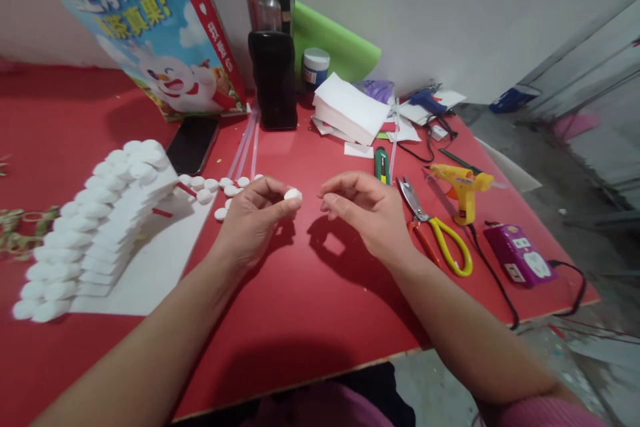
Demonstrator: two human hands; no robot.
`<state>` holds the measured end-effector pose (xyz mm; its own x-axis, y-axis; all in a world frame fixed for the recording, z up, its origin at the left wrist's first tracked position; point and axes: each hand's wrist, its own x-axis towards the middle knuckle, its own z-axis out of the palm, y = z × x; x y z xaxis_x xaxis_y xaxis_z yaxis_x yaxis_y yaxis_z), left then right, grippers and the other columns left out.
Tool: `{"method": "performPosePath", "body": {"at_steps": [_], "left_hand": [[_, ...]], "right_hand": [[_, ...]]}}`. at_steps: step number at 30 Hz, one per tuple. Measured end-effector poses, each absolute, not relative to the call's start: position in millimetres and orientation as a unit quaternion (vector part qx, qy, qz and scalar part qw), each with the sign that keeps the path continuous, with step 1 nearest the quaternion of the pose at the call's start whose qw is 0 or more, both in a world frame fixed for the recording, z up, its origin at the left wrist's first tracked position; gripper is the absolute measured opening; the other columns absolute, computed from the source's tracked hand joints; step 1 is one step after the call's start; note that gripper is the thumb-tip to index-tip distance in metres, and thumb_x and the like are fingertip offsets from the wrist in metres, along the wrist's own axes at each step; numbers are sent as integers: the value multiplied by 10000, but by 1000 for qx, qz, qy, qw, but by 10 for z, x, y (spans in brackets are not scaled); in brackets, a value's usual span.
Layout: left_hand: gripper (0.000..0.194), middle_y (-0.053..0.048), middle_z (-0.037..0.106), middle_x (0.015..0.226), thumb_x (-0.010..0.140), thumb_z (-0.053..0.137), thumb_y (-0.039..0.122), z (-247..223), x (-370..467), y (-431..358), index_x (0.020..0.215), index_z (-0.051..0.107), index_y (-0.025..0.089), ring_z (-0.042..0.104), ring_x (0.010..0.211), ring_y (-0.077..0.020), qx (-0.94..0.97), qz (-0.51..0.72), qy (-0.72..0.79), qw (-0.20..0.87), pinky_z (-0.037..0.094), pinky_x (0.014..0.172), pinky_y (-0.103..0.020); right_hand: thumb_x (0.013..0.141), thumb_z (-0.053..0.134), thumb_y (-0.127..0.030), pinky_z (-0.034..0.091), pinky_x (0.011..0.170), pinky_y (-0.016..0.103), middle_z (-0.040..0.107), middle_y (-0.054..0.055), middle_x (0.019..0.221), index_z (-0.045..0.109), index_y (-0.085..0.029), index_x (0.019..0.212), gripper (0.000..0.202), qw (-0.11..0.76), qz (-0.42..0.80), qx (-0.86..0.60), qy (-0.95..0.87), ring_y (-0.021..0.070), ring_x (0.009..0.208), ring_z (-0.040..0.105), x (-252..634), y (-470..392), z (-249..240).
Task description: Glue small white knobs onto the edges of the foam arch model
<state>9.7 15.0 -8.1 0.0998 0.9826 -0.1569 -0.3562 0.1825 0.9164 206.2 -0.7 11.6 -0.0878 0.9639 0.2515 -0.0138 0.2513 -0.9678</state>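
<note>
1. Your left hand (255,217) pinches one small white disc (293,196) between thumb and forefinger; the grip is closed on the disc's edge, and the disc is raised in front of you above the red table (320,320).
2. Your right hand (370,210) faces it, fingers curled and thumb near the forefinger with a slight gap; you appear to hold nothing in it, and it is apart from the disc.
3. To your left stands the stepped white structure (107,250), on or against a white board (167,273). Its outer side carries a long row of overlapping discs, running from the near end to the far end, so much of that side looks done.
4. What seems left: the disc in your fingers is not on the structure, and more loose white discs (220,214) lie scattered just beyond your left hand. Whether every step has its discs you cannot tell from here.
5. On your right, the yellow glue gun (465,193) lies on its side, with the red-and-yellow-handled snips (421,210) nearer your hand; neither is in your grip. Clear glue sticks (243,143) lie beyond the loose discs.
</note>
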Motion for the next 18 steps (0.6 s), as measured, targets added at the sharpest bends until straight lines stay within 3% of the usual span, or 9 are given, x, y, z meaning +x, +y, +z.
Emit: {"method": "performPosePath", "body": {"at_steps": [3, 7, 12, 16, 18], "left_hand": [[370, 14, 669, 707, 661, 1012, 327, -86, 124, 140, 779, 696, 176, 589, 605, -99, 326, 480, 352, 734, 499, 602, -226], [385, 3, 662, 694, 657, 1028, 370, -78, 138, 117, 733, 721, 150, 590, 623, -93, 306, 440, 298, 790, 514, 607, -209], [351, -24, 748, 779, 626, 1047, 318, -93, 140, 111, 843, 818, 165, 654, 669, -101, 312, 446, 293, 786, 571, 664, -211], [311, -1, 767, 811, 622, 1036, 264, -105, 145, 109, 867, 847, 234, 681, 636, -126, 329, 468, 312, 758, 589, 585, -242], [298, 1, 777, 832, 618, 1030, 221, -98, 150, 104, 857, 854, 246, 692, 649, -124, 340, 487, 318, 740, 590, 594, -234]], "right_hand": [[815, 915, -343, 555, 635, 277, 712, -24, 705, 734, -218, 818, 220, 549, 548, -403, -486, 121, 620, 636, 2069, 55, 72], [825, 910, -367, 577, 677, 290, 748, 4, 718, 770, -203, 790, 218, 552, 574, -390, -462, 133, 648, 671, 2066, 71, 67], [851, 884, -390, 547, 629, 267, 773, 11, 777, 796, -212, 850, 199, 529, 602, -387, -457, 114, 626, 643, 2052, 54, 61], [774, 946, -421, 428, 482, 227, 673, -33, 622, 716, -203, 726, 321, 511, 617, -420, -425, 80, 494, 530, 2034, 65, 38], [777, 942, -472, 430, 473, 219, 647, -37, 604, 661, -197, 677, 405, 499, 635, -419, -415, 73, 483, 530, 2018, 67, 38]]}}
